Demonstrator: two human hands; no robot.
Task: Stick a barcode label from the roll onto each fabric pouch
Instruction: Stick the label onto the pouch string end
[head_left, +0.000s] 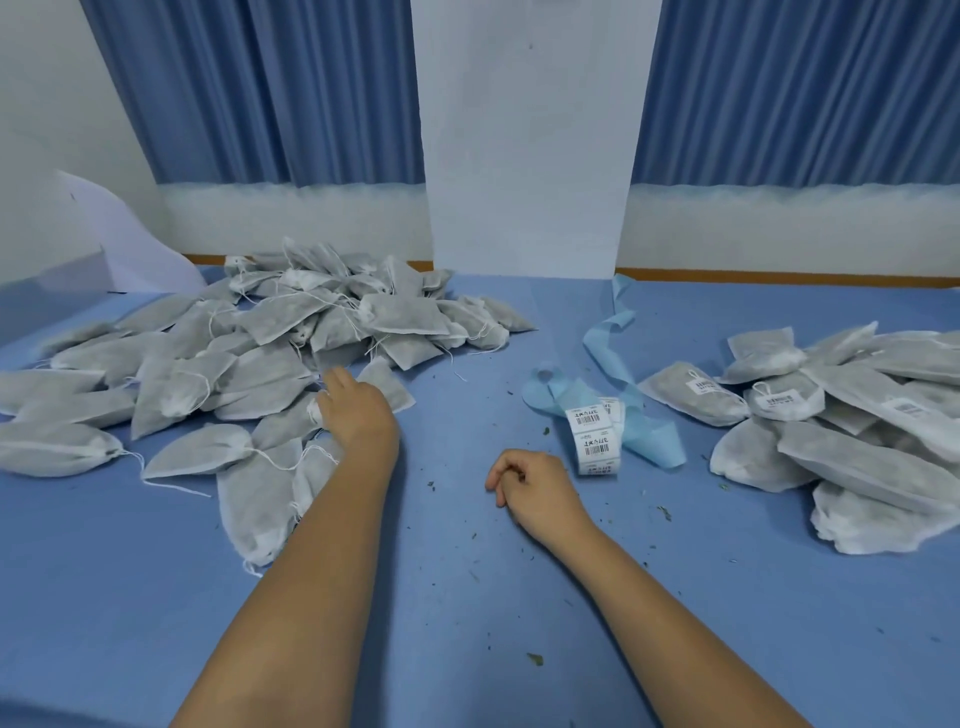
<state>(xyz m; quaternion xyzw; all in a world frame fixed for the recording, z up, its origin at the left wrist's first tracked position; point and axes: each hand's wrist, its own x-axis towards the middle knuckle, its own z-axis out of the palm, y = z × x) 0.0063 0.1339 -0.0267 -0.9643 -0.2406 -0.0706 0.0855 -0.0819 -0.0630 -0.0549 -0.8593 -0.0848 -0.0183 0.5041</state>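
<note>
The right hand (530, 488) rests loosely curled, empty, on the blue table (441, 571). Just beyond it lies the white barcode-label strip on pale blue backing (595, 431). The left hand (356, 413) touches heaped grey fabric pouches (234, 364); its grip is unclear.

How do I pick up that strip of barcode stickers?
Probably pinch the label strip by its loose near end, coming from the near side with the right hand; that end points toward you and nothing lies on it.

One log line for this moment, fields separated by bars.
left hand: touches unlabeled pouch pile | right hand: loosely curled, empty | label roll: on table
</note>
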